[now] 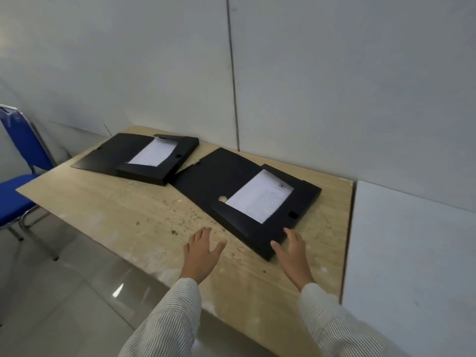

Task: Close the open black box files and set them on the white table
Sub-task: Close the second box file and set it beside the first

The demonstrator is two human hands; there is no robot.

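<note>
Two open black box files lie on a beige wooden table [123,215]. The nearer box file [206,176] has its lid flat to the left and a printed sheet [260,195] in its tray. The farther box file [113,155] at the back left also holds white paper [153,152]. My left hand [202,252] hovers open over the wood just left of the nearer file's front corner. My right hand [292,253] is open, fingers at that file's near edge. The white table [412,253] adjoins on the right.
A blue chair [18,181] with a metal frame stands left of the wooden table. A grey wall runs right behind both tables. Dark specks dot the wood. Glossy floor tiles [64,292] lie at the lower left.
</note>
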